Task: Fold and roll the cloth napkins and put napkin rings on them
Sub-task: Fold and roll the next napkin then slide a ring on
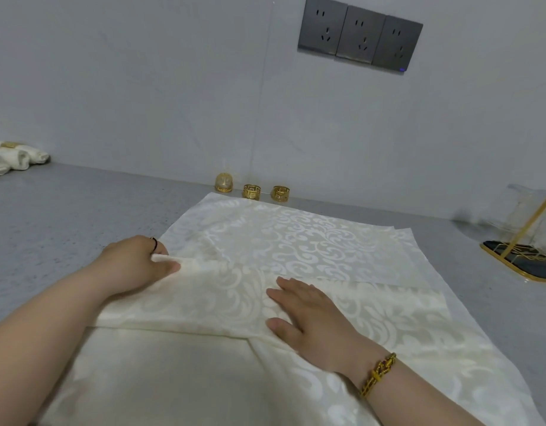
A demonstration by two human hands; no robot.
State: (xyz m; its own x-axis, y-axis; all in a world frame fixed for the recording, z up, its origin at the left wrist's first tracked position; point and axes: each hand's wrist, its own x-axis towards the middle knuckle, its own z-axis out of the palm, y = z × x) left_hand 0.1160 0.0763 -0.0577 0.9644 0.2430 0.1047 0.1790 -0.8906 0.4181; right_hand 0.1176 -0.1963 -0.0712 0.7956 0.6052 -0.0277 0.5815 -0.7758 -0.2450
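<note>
Counter (81, 216): grey, runs to the wall; everything lies on it.
Napkin (311, 241): cream, leaf-patterned, spread flat in front of the person, its far edge just short of the wall.
Fold (373, 305): the near part of the napkin is turned over into a band whose long axis runs left to right across the body.
Rack (524, 256): gold wire, far right, well apart from the napkin.
Rolls (10, 158): finished napkins at the far left edge, at least 1 ringed.
Right hand (308, 315): flat, fingers straight and spread, pressing the middle of the fold; holds nothing.
Left hand (133, 259): at the band's left end, thumb and fingers pinching the turned edge.
Rings (251, 191): 3 gold ones in a row by the wall, just beyond the napkin's far edge.
Key relation: the hands sit along the band's axis, so the next fold or roll likely travels away from the body, toward the rings; the left hand looks nearer them.
</note>
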